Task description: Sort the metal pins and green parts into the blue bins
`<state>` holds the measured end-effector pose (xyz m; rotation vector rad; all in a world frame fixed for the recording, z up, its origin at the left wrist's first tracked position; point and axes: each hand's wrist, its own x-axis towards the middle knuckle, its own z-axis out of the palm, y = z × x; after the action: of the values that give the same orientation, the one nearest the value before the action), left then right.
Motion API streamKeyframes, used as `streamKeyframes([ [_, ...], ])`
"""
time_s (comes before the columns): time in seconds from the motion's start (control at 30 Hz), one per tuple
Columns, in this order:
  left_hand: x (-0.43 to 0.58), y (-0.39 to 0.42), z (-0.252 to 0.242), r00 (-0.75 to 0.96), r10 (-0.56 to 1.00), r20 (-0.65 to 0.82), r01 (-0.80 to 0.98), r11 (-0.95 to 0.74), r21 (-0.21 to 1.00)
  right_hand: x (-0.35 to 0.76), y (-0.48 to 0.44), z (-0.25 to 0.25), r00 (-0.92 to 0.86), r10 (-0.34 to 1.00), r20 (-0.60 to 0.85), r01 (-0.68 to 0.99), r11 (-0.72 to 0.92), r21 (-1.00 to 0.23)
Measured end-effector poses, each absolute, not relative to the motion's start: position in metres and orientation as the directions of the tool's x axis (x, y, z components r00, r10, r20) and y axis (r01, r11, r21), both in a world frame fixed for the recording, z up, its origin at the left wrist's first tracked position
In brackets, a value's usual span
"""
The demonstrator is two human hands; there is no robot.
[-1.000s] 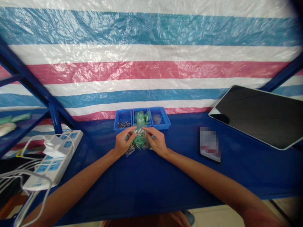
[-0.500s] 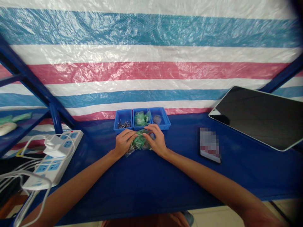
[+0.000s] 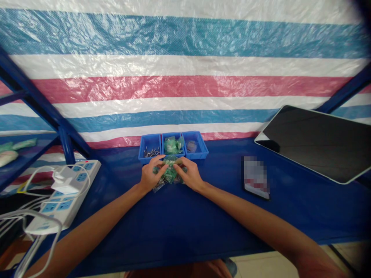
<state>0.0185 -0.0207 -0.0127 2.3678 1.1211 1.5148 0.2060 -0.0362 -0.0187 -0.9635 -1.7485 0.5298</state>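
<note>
My left hand point(image 3: 151, 173) and my right hand point(image 3: 191, 174) meet over the blue table. Thumb and fingers of both pinch the upper part of a green plastic bag point(image 3: 171, 161), one hand on each side. Just under them lies a pile of clear and green plastic packets point(image 3: 169, 177) with small metal pieces; its details are too small to make out. Right behind stand three joined blue bins. The left bin point(image 3: 149, 142) holds thin metal pieces point(image 3: 151, 152), the middle one green packets point(image 3: 171, 145), the right one clear packets point(image 3: 191, 146).
To the right lies a phone point(image 3: 255, 177) with a blurred screen, and behind it a tilted dark-screened device point(image 3: 319, 143). On the left are a white power strip point(image 3: 65, 197) with a plugged-in adapter and loose white cables point(image 3: 30, 212). A striped sheet point(image 3: 185, 88) hangs behind.
My fingertips have come closer together over the green bag. My right hand has lowered its raised fingers and moved slightly left; the bins have stayed put.
</note>
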Motion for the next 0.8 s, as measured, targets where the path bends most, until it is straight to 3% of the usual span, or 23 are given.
streamKeyframes([
  [0.2,0.018,-0.019,-0.015,0.182,0.58,0.794,0.533,-0.737,0.416,0.207,-0.038,-0.021,-0.064,0.844,0.532,0.235,0.531,-0.814],
  [0.43,0.013,-0.018,-0.02,0.191,0.655,0.732,0.447,-0.721,0.529,0.208,-0.038,-0.018,-0.134,0.755,0.642,0.301,0.649,-0.699],
  [0.6,0.015,-0.023,-0.006,0.326,0.614,0.719,0.4,-0.779,0.484,0.207,-0.035,-0.02,-0.065,0.782,0.62,0.346,0.6,-0.722],
  [0.8,0.019,-0.022,0.0,0.299,0.61,0.734,0.507,-0.753,0.419,0.208,-0.038,-0.014,-0.114,0.808,0.578,0.34,0.578,-0.741],
])
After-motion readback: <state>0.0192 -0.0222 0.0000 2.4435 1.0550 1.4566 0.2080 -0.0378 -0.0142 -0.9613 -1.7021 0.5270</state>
